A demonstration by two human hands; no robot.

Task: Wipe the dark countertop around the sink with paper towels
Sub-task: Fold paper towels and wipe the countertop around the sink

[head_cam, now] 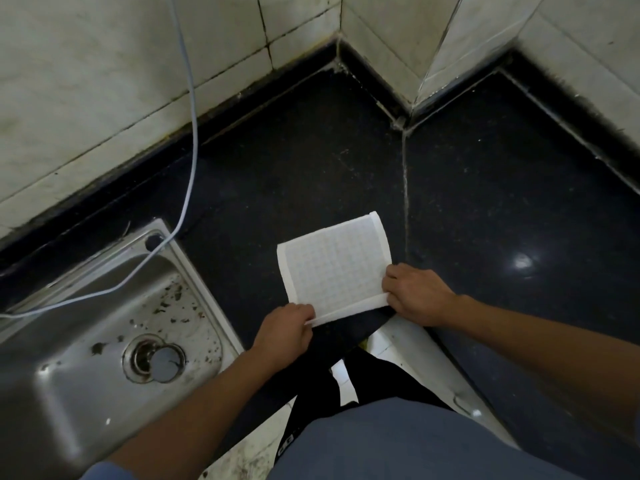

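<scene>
Pinching the near edge of a white paper towel (334, 268), the left hand (285, 327) curls knuckles-up at lower centre. The right hand (415, 294) grips the sheet's near-right corner with folded fingers, and both forearms reach in from the bottom of the frame. The towel is a grid-embossed rectangle with smooth borders, spread on the dark speckled countertop (311, 150) just right of the steel sink (52, 393). Dark debris flecks the basin around its round drain (154, 358). A thin pale cable (194, 133) drops past the stained tiled wall (86, 81) into the sink — both ends cut off.
</scene>
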